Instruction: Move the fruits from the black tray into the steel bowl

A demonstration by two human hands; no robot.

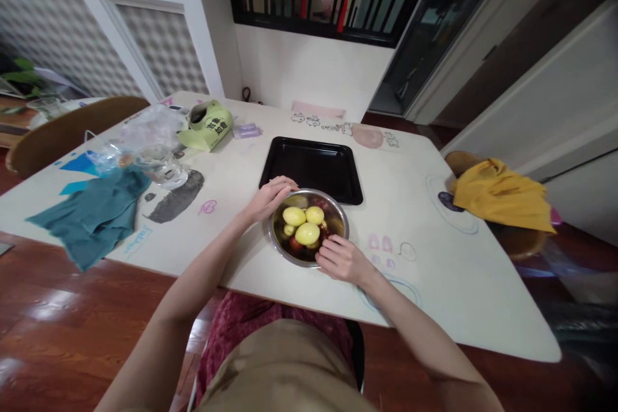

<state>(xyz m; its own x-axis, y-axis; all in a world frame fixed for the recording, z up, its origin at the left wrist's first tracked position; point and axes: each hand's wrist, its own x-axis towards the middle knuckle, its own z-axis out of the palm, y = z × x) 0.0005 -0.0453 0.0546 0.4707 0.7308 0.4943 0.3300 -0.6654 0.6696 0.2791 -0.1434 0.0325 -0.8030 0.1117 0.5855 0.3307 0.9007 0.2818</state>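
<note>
Left hand (271, 198) on the far left of the bowl (280, 234), right hand (340, 260) at its near right, grips indiscernible: uneven pressure could spill the fruit (308, 234).

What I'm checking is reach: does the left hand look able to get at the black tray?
Probably yes: the left hand, at the metal bowl, is beside the black tray, and nothing visible blocks it.

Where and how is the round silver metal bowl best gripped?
Probably two-handed, by opposite sides of its rim, coming from left and right: the bowl is upright, wide and open, with yellow oval fruit inside. The left hand is at its far-left rim, the right hand near-right.
</note>
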